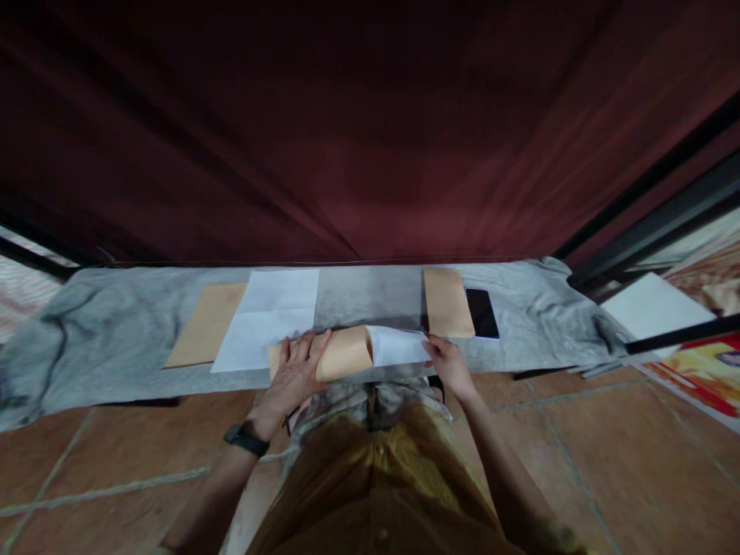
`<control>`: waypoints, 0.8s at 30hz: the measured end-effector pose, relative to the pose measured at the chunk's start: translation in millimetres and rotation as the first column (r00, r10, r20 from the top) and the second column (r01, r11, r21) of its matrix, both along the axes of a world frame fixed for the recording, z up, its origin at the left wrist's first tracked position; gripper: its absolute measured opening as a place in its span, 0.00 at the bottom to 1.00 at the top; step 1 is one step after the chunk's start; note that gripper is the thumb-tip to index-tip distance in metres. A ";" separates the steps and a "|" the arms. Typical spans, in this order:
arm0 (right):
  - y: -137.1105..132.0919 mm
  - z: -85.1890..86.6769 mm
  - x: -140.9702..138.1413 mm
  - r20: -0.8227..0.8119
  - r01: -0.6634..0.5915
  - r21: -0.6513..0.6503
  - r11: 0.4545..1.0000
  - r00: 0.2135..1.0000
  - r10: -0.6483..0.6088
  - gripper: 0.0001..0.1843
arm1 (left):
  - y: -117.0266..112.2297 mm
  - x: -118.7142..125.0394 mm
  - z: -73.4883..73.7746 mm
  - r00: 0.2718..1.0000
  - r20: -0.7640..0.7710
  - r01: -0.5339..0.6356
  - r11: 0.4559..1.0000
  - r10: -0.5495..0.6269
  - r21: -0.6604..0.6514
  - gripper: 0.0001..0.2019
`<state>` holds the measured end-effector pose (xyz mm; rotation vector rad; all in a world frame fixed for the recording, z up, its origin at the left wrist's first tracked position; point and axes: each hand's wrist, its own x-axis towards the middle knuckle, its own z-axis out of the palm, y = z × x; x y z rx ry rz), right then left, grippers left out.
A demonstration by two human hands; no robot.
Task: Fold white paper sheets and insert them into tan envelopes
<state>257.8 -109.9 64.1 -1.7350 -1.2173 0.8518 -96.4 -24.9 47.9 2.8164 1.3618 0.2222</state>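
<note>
A brown envelope [345,353] lies at the near edge of a grey cloth-covered table [116,331]. My left hand [297,368] rests flat on the envelope's left end, fingers spread. A folded white paper [396,345] sticks out of the envelope's right opening. My right hand [448,364] pinches the right end of that paper. A black watch [246,439] is on my left wrist.
An unfolded white sheet [269,316] overlaps a brown envelope [202,324] at the left. Another brown envelope [446,302] and a black phone [482,312] lie at the right. A dark red curtain [370,131] hangs behind the table. The floor is tiled [607,447].
</note>
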 end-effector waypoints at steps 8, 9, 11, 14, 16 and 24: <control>12.6 5.1 1.9 0.077 -0.067 -0.082 0.994 0.994 0.073 0.12 | 0.8 0.6 -0.2 1.000 -0.012 0.010 1.000 -0.010 -0.011 0.56; 13.9 3.9 1.0 0.083 -0.067 -0.098 0.993 0.994 0.075 0.12 | 0.9 0.6 -0.4 1.000 -0.012 0.010 1.000 -0.010 -0.013 0.56; 16.1 0.5 -1.0 0.089 -0.070 -0.122 0.990 0.993 0.081 0.11 | 1.1 0.4 -1.0 1.000 -0.012 0.009 1.000 -0.009 -0.020 0.56; 17.8 -6.5 -4.1 0.073 -0.076 -0.139 0.987 0.994 0.087 0.12 | 1.4 -0.3 -2.5 1.000 -0.012 0.004 1.000 -0.004 -0.029 0.56; 18.4 -11.2 -5.4 0.051 -0.083 -0.147 0.986 0.995 0.091 0.13 | 1.9 -0.8 -3.3 1.000 -0.015 0.007 0.999 -0.008 -0.032 0.56; 21.5 -24.9 -14.8 -0.155 -0.111 -0.161 0.981 0.984 0.086 0.10 | 2.3 4.8 -0.5 0.999 -0.024 0.026 0.998 -0.027 -0.051 0.58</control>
